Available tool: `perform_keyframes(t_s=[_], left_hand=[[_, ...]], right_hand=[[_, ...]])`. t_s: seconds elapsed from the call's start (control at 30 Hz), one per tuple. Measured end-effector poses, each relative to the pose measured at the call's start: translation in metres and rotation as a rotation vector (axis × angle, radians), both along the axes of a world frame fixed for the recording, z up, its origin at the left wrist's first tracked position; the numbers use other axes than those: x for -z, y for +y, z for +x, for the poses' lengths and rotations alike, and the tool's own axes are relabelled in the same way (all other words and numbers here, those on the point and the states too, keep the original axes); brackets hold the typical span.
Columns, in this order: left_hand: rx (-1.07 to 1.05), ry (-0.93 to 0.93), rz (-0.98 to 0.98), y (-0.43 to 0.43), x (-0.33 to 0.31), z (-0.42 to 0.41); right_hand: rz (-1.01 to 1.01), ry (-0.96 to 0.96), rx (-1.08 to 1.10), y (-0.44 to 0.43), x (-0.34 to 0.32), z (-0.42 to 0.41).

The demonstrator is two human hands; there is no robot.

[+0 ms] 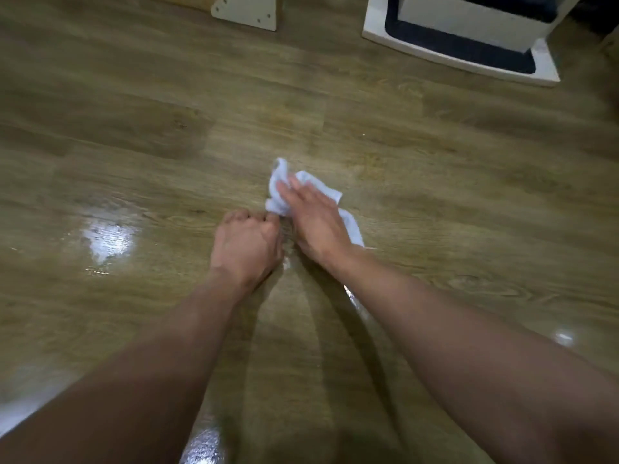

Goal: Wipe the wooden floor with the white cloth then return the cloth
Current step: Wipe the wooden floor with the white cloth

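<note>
The white cloth [279,184] lies crumpled on the wooden floor [134,128] in the middle of the view. My right hand [313,217] rests flat on top of it, fingers spread, covering its centre. My left hand [246,244] is just to the left, fingers curled, its fingertips at the cloth's near-left corner; whether they pinch that corner is hard to tell through the blur. Both bare forearms reach in from the bottom.
A white furniture foot with screw holes [246,11] stands at the back centre. A white base with a dark mat [462,45] sits at the back right. Shiny light patches [107,241] show on the floor at the left.
</note>
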State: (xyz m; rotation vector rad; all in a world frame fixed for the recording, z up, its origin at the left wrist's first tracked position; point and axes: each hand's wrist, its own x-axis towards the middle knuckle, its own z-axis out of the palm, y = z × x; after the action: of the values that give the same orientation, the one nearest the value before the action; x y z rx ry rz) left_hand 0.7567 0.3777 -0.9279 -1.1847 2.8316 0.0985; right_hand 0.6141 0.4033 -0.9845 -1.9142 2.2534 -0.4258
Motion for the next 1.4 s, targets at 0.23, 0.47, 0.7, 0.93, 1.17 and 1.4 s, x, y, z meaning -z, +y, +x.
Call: perform_keyframes(t_s=[0.23, 0.47, 0.7, 0.93, 1.17, 1.4], left_hand=[[-0.006, -0.039, 0.05, 0.005, 0.004, -0.01], [-0.036, -0.233, 0.122, 0.008, 0.005, -0.038], [-0.1, -0.27, 0.21, 0.013, 0.004, -0.048], [-0.119, -0.409, 0.26, 0.01, -0.008, -0.057], [-0.283, -0.419, 0.425, 0.023, -0.023, -0.091], [0.124, -0.236, 0.382, 0.072, -0.02, -0.137]], right_hand=[[-0.043, 0.037, -0.002, -0.039, -0.016, -0.065], [-0.018, -0.03, -0.08, -0.062, -0.013, -0.01], [-0.086, -0.002, 0.01, -0.078, -0.013, -0.13], [-0.055, -0.125, 0.007, -0.022, -0.018, -0.095], [-0.065, -0.038, 0.014, 0.033, -0.011, -0.207], [-0.113, -0.095, 0.134, 0.07, -0.002, -0.186]])
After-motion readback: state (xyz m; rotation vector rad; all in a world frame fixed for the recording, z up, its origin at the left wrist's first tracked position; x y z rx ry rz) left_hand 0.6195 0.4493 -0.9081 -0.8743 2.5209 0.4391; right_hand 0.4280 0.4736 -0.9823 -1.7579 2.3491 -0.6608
